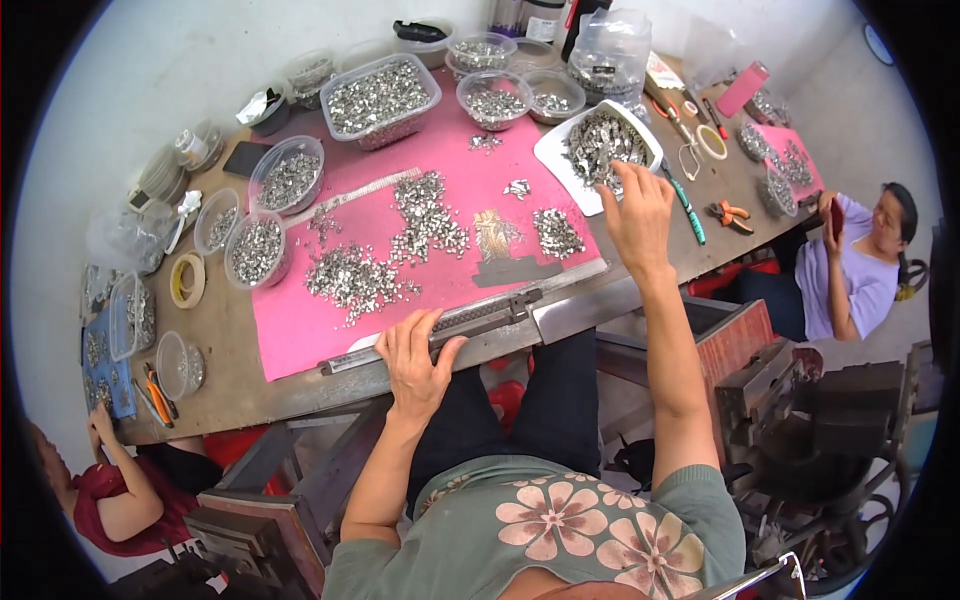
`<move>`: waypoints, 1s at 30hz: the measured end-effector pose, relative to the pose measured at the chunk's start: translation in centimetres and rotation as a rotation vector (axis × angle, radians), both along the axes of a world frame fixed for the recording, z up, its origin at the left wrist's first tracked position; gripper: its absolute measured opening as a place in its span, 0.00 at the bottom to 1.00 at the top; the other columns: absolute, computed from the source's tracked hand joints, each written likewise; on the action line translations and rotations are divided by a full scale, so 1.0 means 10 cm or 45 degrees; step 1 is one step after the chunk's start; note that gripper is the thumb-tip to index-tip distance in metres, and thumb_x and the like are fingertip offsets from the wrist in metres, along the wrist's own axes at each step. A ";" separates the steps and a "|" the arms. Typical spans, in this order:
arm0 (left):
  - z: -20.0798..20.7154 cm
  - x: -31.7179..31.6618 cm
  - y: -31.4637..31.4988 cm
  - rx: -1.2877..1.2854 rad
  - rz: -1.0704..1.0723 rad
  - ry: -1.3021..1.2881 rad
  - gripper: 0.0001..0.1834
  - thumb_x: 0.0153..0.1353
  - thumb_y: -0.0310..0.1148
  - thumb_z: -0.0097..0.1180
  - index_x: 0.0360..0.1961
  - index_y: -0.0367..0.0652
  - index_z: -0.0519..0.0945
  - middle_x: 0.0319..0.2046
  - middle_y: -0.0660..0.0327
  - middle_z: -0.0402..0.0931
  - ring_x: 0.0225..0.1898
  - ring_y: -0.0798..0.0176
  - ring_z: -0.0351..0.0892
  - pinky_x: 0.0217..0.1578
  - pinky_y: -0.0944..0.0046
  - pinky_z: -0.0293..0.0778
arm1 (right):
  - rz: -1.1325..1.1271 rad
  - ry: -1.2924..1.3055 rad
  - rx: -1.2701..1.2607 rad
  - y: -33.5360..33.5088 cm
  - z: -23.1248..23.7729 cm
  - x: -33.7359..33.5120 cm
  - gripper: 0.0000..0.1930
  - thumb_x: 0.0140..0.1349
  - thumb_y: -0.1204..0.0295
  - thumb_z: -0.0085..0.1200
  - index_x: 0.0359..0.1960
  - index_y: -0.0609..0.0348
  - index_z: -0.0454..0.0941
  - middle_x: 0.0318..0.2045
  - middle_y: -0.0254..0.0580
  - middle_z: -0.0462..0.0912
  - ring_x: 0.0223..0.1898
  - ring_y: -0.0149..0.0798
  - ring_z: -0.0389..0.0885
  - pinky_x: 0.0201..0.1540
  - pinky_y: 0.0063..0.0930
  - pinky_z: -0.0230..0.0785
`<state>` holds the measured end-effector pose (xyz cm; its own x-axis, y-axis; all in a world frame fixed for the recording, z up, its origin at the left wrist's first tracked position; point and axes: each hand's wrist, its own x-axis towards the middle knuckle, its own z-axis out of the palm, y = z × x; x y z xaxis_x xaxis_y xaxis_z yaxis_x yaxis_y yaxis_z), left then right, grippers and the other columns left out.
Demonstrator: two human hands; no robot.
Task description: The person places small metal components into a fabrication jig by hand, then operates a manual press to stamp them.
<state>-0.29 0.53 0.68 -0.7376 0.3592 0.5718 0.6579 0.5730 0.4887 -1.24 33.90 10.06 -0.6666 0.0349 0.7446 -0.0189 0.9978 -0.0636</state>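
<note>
My left hand (pixel 412 362) lies at the near table edge, its fingers over a long dark slotted metal bar (pixel 485 315) and its thumb spread apart. My right hand (pixel 640 212) is at the near side of a white scoop-shaped tray (pixel 548 150) heaped with small silver metal pieces (pixel 606 140). Its fingers are bent toward the thumb; what is between the tips, if anything, is too small to tell. On the pink mat (pixel 300 335) beyond the bar lie loose piles of metal pieces (pixel 355 280) and a small pile (pixel 557 232) nearer the tray.
Clear plastic tubs (pixel 380 100) of metal pieces stand along the back and left. Tape (pixel 187 280), a teal pen (pixel 688 212) and orange-handled pliers (pixel 730 216) lie on the table. A person in lilac (pixel 855 265) sits at right, another in dark red (pixel 125 500) at left.
</note>
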 end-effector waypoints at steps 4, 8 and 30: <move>-0.01 -0.01 0.01 -0.002 0.009 0.013 0.30 0.53 0.40 0.75 0.56 0.42 0.79 0.51 0.57 0.78 0.52 0.54 0.75 0.58 0.51 0.61 | 0.025 -0.179 -0.255 -0.05 -0.34 0.13 0.13 0.63 0.80 0.59 0.50 0.61 0.81 0.47 0.48 0.84 0.52 0.51 0.81 0.56 0.46 0.68; -0.01 -0.03 0.02 0.003 0.008 0.015 0.30 0.52 0.39 0.75 0.55 0.42 0.79 0.50 0.58 0.79 0.52 0.54 0.76 0.59 0.51 0.60 | 0.256 -0.321 -0.277 -0.28 -0.60 0.32 0.17 0.62 0.81 0.56 0.54 0.60 0.80 0.51 0.46 0.83 0.58 0.50 0.78 0.63 0.48 0.64; 0.42 -0.66 0.83 -0.281 -0.518 -0.105 0.29 0.71 0.31 0.54 0.72 0.47 0.67 0.71 0.59 0.67 0.74 0.41 0.60 0.71 0.26 0.41 | 0.374 -0.373 -0.399 -0.50 -0.66 0.47 0.18 0.63 0.83 0.55 0.56 0.60 0.80 0.51 0.43 0.86 0.64 0.49 0.75 0.70 0.49 0.60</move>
